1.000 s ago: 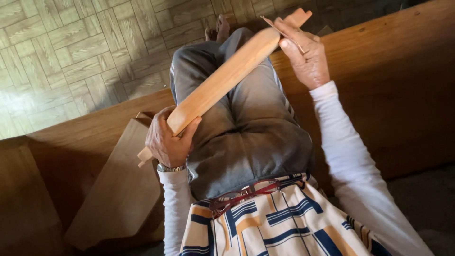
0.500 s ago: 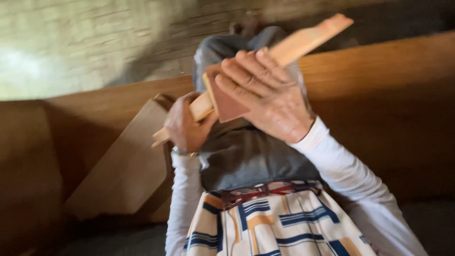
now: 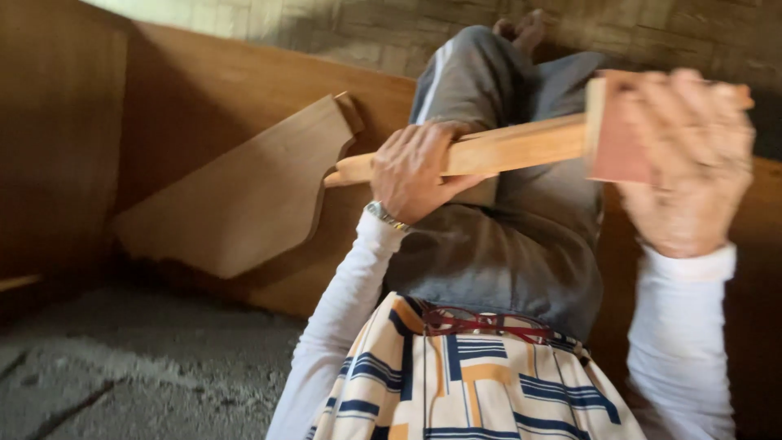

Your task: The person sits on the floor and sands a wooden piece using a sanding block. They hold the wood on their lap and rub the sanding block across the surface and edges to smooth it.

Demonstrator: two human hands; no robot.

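Wooden slat [image 3: 521,145] — left hand [image 3: 415,169] grips it, shaped board [image 3: 244,191] beside.

One view only, from a camera worn on the person's head. It looks steeply down over the chest and lap, so the patterned shirt [image 3: 464,383] fills the near edge and the grey-trousered legs [image 3: 521,220] run away up the frame to bare feet [image 3: 521,28] at the far edge. Framing is tilted: the long wooden board [image 3: 244,73] behind the legs slants from upper left towards the right. Range is close; the left hand [image 3: 415,171] sits mid-frame and sharp, the right hand [image 3: 684,163] at the right edge is blurred. Near left shows grey concrete floor [image 3: 122,367]; far top shows a strip of tiled floor [image 3: 366,24]. No second view, so no shared part.
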